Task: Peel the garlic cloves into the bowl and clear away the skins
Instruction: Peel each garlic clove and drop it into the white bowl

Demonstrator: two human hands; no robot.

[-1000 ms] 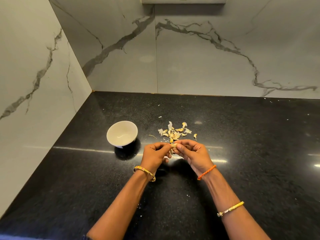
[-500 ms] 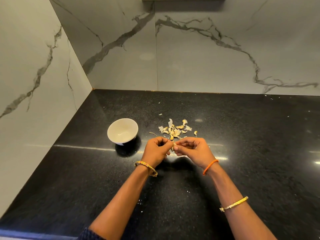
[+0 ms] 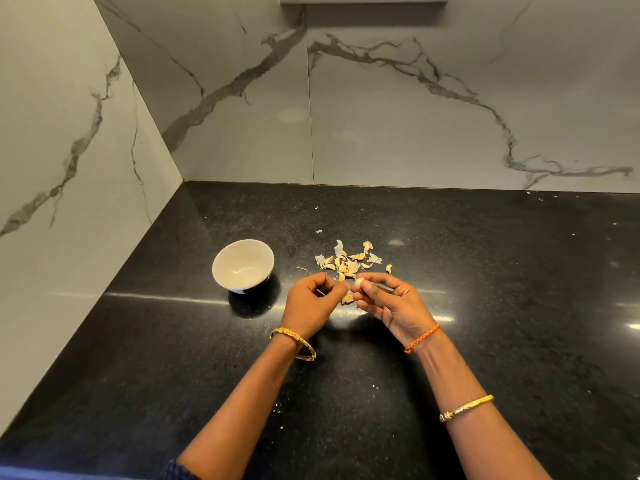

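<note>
My right hand (image 3: 391,304) pinches a pale garlic clove (image 3: 359,282) between thumb and fingertips, just above the black countertop. My left hand (image 3: 311,306) sits close beside it, fingers curled, its fingertips at the clove's left side; whether they pinch a bit of skin I cannot tell. A loose piece of skin (image 3: 347,298) lies under the gap between the hands. Behind them is a pile of garlic cloves and papery skins (image 3: 346,262). A white bowl (image 3: 221,271) stands to the left of the pile, and I see no cloves in it.
The black granite countertop (image 3: 502,289) runs into a corner of grey marble walls (image 3: 398,126) at the back and left. Small skin flakes (image 3: 318,231) are scattered on the counter, some near its front edge by my forearms.
The hands have drawn slightly apart, and the clove now shows at my right fingertips. A piece of skin lies on the counter below them. The camera tilted a little.
</note>
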